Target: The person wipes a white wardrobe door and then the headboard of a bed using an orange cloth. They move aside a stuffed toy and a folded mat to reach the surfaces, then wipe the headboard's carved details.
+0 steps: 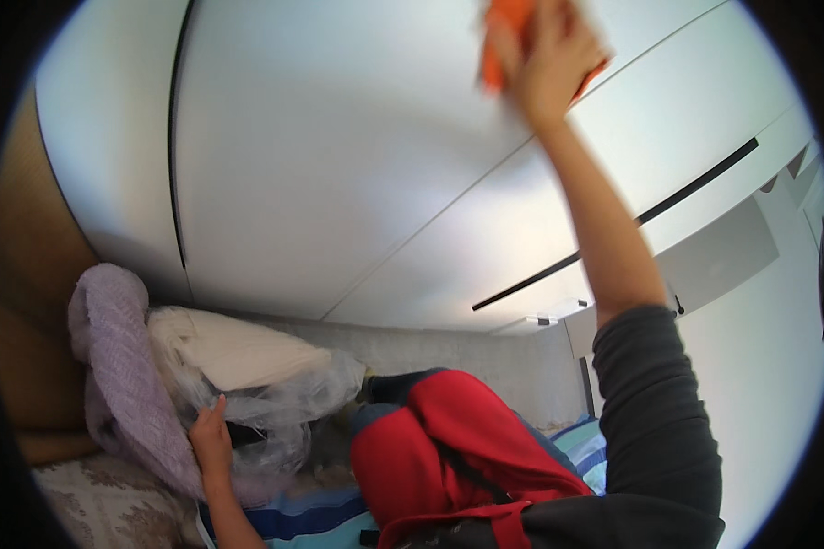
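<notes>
My right hand (556, 62) is raised at the top of the view, blurred, with an orange cloth (507, 41) under its palm and fingers. The cloth lies at the white wardrobe door (329, 137); whether it presses on the surface cannot be told. Low on the left, my left hand (213, 439) is beside a fluffy lilac blanket (120, 370), one finger pointing up. Close by this hand, a clear plastic bag (316, 384) lies around a folded cream textile (247, 346). The left palm is hidden, so its grip does not show.
Black strip handles (700, 180) run along the wardrobe fronts. A wooden panel (34, 274) bounds the left side. My knees, under a red apron (398, 460), are over striped blue bedding (309, 515). Grey floor (412, 350) shows below the doors.
</notes>
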### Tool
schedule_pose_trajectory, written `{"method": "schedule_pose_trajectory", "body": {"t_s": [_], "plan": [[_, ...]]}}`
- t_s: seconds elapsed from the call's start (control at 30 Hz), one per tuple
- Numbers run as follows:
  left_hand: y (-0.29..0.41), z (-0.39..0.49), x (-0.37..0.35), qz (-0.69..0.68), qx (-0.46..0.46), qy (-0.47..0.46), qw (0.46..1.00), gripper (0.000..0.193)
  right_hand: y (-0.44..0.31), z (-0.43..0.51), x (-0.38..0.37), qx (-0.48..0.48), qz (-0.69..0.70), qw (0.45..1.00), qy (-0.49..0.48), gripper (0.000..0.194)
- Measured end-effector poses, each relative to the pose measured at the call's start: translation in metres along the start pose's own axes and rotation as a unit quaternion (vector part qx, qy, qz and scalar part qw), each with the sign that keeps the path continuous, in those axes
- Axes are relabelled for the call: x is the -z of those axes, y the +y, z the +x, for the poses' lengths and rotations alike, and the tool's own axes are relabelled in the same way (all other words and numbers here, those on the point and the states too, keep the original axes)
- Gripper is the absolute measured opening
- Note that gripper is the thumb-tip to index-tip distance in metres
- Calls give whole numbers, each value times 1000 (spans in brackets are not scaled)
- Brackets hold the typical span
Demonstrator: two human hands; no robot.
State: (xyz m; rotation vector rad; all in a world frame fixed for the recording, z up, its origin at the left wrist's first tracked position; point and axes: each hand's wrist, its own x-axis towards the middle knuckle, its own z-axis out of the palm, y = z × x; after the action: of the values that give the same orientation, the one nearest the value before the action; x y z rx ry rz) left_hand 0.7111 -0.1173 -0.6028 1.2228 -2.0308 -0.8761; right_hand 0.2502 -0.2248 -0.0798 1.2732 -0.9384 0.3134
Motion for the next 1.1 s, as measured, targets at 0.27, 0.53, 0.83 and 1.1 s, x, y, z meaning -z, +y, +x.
{"method": "schedule_pose_trajectory", "body": {"t_s": [0.27,0.53,0.83,1.1], "plan": [[4,-4,0,-14,10,5,1000,48,29,-42,21,287,62,938,-186,33],[7,1,-3,-13,-14,7,1000,47,16,80,-25,-189,-118,973,63,44],[10,5,-15,9,-55,3,998,46,-127,-168,-4,388,323,846,-172,49],[12,4,0,-9,-6,8,1000,45,-77,18,-35,97,13,994,40,33]]}}
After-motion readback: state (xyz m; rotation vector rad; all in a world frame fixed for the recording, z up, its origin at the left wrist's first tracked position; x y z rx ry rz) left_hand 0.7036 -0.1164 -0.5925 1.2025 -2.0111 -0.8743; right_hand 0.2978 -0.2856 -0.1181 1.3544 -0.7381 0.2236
